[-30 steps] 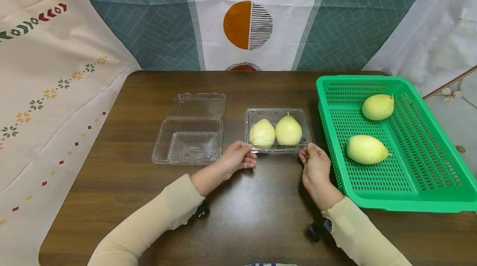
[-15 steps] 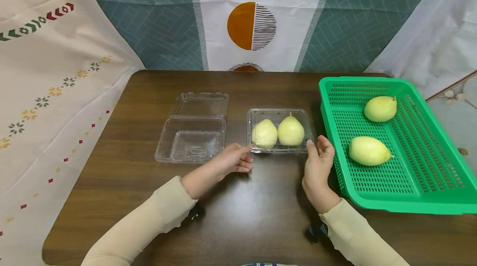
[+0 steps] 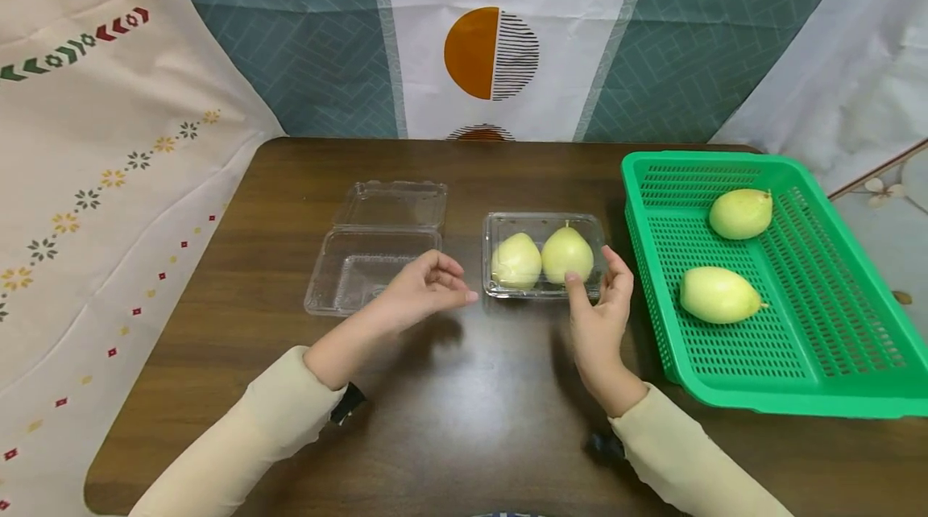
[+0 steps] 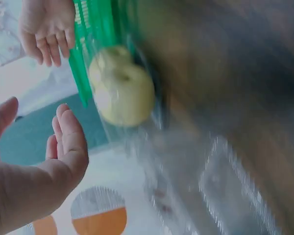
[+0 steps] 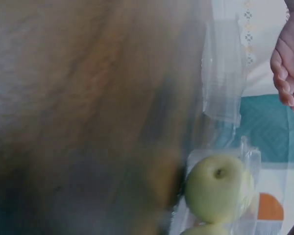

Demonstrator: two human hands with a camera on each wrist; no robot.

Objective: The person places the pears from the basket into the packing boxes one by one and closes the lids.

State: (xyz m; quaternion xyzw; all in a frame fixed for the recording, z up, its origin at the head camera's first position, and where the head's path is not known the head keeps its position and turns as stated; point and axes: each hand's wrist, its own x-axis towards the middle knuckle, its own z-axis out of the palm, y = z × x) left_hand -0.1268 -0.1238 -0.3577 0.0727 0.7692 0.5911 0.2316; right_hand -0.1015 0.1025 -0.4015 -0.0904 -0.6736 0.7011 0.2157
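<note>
A clear plastic clamshell box (image 3: 493, 279) with its lid down holds two pale yellow pears (image 3: 567, 254), side by side. Left of it lies a second clamshell (image 3: 333, 275), lid folded back. My left hand (image 3: 420, 287) hovers between the two boxes, thumb out and fingers loosely bent, overlapping the second one's front right corner in the head view. My right hand (image 3: 602, 324) is at the closed box's front right corner, thumb and fingers spread apart, holding nothing. In the left wrist view the pears (image 4: 125, 95) show blurred through the plastic.
A green perforated basket (image 3: 648, 340) stands at the right of the brown wooden table (image 3: 464, 452), with two more pears (image 3: 718, 295) lying apart inside it. Patterned cloth (image 3: 326, 58) hangs along the back and sides of the table.
Both hands have let go of the closed box's front corners. The left hand has drawn back to the left; the right has lifted its thumb and spread its fingers. The box stays put.
</note>
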